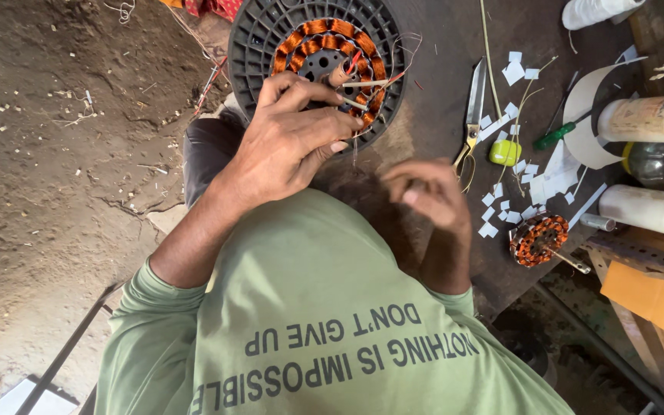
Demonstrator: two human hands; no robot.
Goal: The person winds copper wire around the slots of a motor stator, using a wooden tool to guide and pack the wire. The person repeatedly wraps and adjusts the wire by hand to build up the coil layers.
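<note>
- The left hand (290, 146) lies over the lower rim of a round dark motor housing (259, 38), its fingers pointing toward 2 o'clock.
- Its grip is pressed together: thumb and forefinger pinch thin wire ends (366, 83) that run out toward 3 o'clock from the fingertips.
- The copper-wound stator ring (324, 34) sits inside the housing, at 12 o'clock from the left hand; the pinched wires lie just over its lower right coils, touching or nearly so.
- The housing stands at the near edge of the dark counter (439, 69), partly over the person's dark trouser knee (205, 150).
- The right hand (424, 192) hovers at 4 o'clock from the left, well apart from the stator ring. Its fingers are curled inward; whether its grip pinches anything I cannot tell, since the hand is blurred.
- At 3 o'clock from the right hand a pair of scissors (474, 107) lies on the counter, blades pointing to 12 o'clock, with a small yellow-green object (505, 152) just beside the handles.
- Small white paper slips (512, 71) are scattered around the scissors.
- A second, smaller copper-wound stator (539, 240) rests at 4 o'clock from the right hand, near the counter's edge.
- White bottles (643, 209) lie on their sides at the far right.
- The person wears a green long-sleeved shirt (309, 307).
- At 9 o'clock is a bare dirt floor (55, 154).
</note>
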